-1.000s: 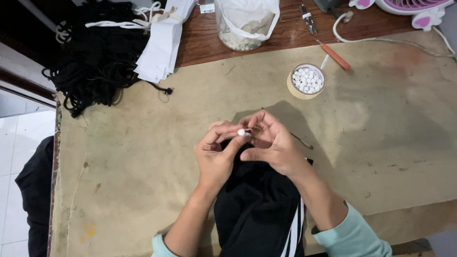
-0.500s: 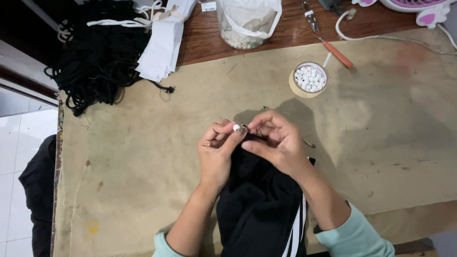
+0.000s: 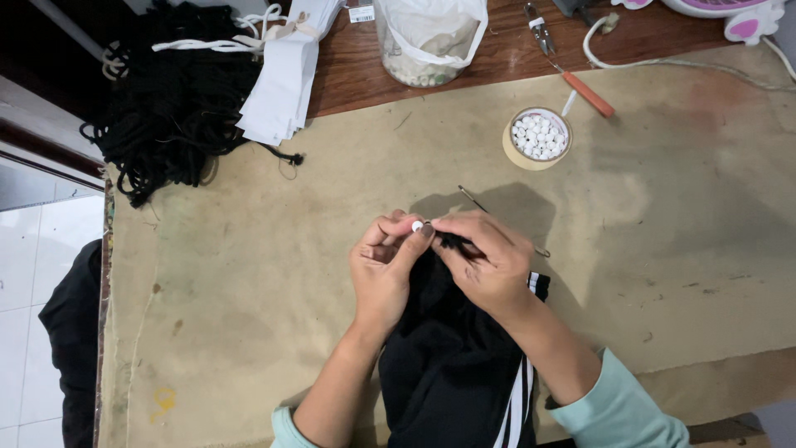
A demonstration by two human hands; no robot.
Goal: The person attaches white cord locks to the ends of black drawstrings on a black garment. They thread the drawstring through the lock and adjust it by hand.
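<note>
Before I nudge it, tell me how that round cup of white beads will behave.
The cup is low and wide, so it would probably slide rather than tip. It looks light and should shift easily on the smooth brown table cover. The white beads are small, round and heaped near the rim, so a sharp push could spill them rolling.

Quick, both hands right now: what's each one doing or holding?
Left hand: fingers pinched shut on the small white bead.
Right hand: closed, pinching the black cord end at the bead, over the black garment.
</note>
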